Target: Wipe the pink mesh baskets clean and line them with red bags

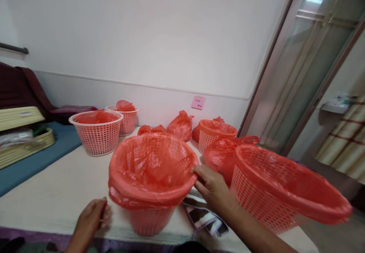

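A plastic laundry-type basket (pixel 151 218) with perforated sides stands in front of me, lined with a thin red plastic bag (pixel 154 161) folded over its rim. My right hand (pixel 209 182) pinches the bag-covered rim on the right side. Left of the basket and apart from it, my left hand (pixel 92 215) is closed, fingers curled together, with nothing visible in it. Close on the right stands a larger basket (pixel 262 192), also lined with red plastic. A striped dark-and-white item (pixel 209 215) lies on the table between the two baskets.
Further back on the white table (pixel 57 192) are a white-rimmed basket (pixel 98 139), a smaller basket (pixel 128 120), tied red bags (pixel 181 125) and another lined basket (pixel 213 135). A pink note (pixel 198 102) is on the wall. At left is an open yellow case (pixel 25 142).
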A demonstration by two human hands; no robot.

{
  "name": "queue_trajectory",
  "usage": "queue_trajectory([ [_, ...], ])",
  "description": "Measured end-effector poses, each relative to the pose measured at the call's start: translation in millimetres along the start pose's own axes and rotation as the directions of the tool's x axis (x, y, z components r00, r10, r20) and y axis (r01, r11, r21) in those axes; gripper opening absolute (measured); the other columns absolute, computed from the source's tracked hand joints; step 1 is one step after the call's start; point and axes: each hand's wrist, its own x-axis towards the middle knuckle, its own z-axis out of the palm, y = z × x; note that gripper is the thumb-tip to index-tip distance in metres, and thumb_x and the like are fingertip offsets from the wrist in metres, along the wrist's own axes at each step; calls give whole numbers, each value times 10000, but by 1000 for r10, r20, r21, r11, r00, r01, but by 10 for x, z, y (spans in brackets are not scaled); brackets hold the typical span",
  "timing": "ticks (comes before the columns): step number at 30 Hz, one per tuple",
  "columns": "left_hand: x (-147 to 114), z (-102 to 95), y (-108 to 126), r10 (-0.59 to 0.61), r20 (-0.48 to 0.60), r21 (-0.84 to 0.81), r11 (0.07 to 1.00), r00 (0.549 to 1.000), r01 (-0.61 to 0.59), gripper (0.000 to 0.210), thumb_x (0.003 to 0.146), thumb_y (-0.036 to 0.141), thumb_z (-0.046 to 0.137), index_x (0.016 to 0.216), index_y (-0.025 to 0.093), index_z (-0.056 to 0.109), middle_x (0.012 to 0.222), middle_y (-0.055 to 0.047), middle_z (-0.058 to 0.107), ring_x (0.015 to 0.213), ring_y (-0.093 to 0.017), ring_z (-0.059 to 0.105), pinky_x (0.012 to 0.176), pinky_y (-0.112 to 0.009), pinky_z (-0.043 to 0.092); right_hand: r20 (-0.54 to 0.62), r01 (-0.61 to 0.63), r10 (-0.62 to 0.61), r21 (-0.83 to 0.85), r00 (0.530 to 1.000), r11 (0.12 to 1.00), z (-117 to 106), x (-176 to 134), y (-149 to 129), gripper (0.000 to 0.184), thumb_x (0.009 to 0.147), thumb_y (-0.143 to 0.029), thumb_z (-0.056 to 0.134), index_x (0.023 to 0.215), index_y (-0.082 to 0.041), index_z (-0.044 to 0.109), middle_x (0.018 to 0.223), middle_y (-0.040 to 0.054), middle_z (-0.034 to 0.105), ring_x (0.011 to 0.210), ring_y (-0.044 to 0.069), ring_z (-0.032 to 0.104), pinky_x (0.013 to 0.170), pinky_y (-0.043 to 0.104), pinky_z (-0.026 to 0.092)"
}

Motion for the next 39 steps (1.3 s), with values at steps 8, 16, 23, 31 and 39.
queue_trajectory([
  [8,167,525,-633,131,147,175,972,980,-157,458,750,689,435,680,237,446,575,38,499,511,-165,530,476,-272,394,-218,-103,102,10,971,995,-260,462,359,127,733,-195,527,814,-211,624,743,14,602,711,166,565,678,268,435],
  [16,435,687,-785,323,277,544,724,905,-424,240,884,430,373,725,252,399,607,38,478,581,-179,517,606,-286,332,-299,-382,448,255,843,889,-99,920,969,156,695,-272,487,819,-209,557,633,-27,570,567,143,585,574,256,484],
  [23,521,742,-769,312,373,693,532,874,-486,194,910,323,347,764,249,448,628,19,521,599,-180,553,608,-284,287,-409,-486,460,45,788,873,257,1233,1457,194,727,-244,507,874,-207,627,758,33,659,712,187,601,713,299,440],
  [31,466,749,-774,279,365,756,468,888,-458,214,932,322,317,805,249,474,675,0,584,657,-190,597,632,-292,311,-430,-593,502,-102,750,798,676,1379,1939,294,763,-240,489,989,-154,656,840,90,670,793,229,582,762,334,401],
  [39,479,760,-786,227,359,757,497,905,-425,245,938,357,297,813,251,479,694,-7,611,670,-202,603,643,-307,335,-437,-615,506,-149,744,775,811,1645,2083,277,807,-194,488,1020,-140,656,866,97,681,797,215,580,739,315,382],
])
